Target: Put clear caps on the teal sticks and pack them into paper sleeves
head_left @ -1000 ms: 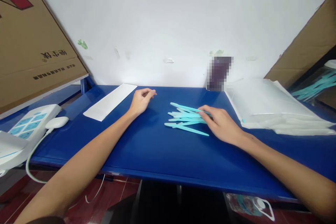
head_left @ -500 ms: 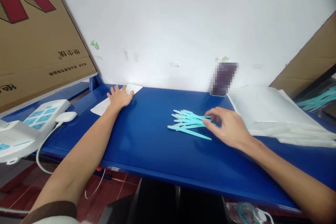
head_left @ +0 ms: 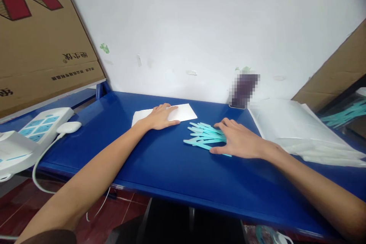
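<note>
My left hand point(head_left: 162, 117) lies flat with its fingers spread on a white sheet of paper point(head_left: 185, 112) at the back middle of the blue table. Just right of it is a loose pile of slim turquoise eyebrow razors point(head_left: 201, 134), with their wider ends fanned out to the left. Over the right end of this pile my right hand point(head_left: 236, 139) is open, thumb at the near side and fingers at the far side. The palm hides the thin ends of the razors. Whether the fingers press on them cannot be made out.
A phone point(head_left: 243, 91) leans against the white wall behind. Clear plastic bags point(head_left: 297, 129) lie on the right. A white power strip point(head_left: 42, 126) with a cable and white charger point(head_left: 69, 127) sits on the left, by a large cardboard box point(head_left: 42, 45). More turquoise razors point(head_left: 349, 112) show far right.
My left hand has moved right, and the white paper has slid with it towards the razors. My right hand has spread from a loose pinch to span the pile.
</note>
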The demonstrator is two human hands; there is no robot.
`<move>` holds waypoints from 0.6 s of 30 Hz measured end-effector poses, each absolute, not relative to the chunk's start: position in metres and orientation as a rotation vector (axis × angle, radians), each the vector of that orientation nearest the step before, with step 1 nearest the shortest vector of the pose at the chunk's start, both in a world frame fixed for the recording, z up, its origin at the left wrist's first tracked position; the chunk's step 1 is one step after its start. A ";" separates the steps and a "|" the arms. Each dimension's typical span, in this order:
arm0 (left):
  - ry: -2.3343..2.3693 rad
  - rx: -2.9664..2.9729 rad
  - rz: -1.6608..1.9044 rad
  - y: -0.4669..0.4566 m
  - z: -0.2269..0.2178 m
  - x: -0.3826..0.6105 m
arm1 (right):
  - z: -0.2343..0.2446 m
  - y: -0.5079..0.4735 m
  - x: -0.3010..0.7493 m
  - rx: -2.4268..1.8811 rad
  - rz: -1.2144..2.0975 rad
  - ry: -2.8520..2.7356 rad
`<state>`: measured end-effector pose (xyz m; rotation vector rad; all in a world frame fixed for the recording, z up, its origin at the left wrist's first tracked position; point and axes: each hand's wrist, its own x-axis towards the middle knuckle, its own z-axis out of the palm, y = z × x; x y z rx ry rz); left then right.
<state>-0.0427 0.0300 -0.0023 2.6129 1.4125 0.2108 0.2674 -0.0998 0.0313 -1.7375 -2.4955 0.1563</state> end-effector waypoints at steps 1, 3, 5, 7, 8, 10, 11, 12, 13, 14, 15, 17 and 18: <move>1.425 2.597 0.199 0.029 -0.002 -0.042 | 0.035 -0.094 0.264 -1.750 0.197 -2.551; 1.462 2.583 0.188 0.030 -0.001 -0.044 | 0.044 -0.082 0.256 -1.754 0.266 -2.686; 1.488 2.591 0.211 0.031 0.000 -0.046 | 0.051 -0.072 0.245 -1.760 0.268 -2.841; 1.500 2.620 0.259 0.031 0.002 -0.047 | 0.055 -0.069 0.235 -1.768 0.189 -2.943; 1.503 2.638 0.283 0.030 0.003 -0.047 | 0.055 -0.070 0.230 -1.771 0.139 -2.960; 1.512 2.677 0.323 0.029 0.006 -0.047 | 0.052 -0.077 0.224 -1.763 0.043 -2.951; 1.521 2.693 0.340 0.028 0.008 -0.047 | 0.048 -0.081 0.223 -1.758 0.011 -2.945; 1.537 2.705 0.356 0.027 0.010 -0.047 | 0.045 -0.086 0.223 -1.749 -0.025 -2.941; 1.557 2.714 0.375 0.026 0.012 -0.047 | 0.041 -0.090 0.225 -1.736 -0.077 -2.932; 1.578 2.722 0.399 0.025 0.014 -0.047 | 0.037 -0.094 0.227 -1.717 -0.141 -2.918; 1.596 2.730 0.430 0.024 0.016 -0.046 | 0.034 -0.097 0.230 -1.695 -0.211 -2.898; 1.613 2.741 0.513 0.021 0.020 -0.045 | 0.028 -0.100 0.237 -1.651 -0.333 -2.847; 1.614 2.741 0.563 0.020 0.021 -0.045 | 0.026 -0.100 0.240 -1.634 -0.362 -2.820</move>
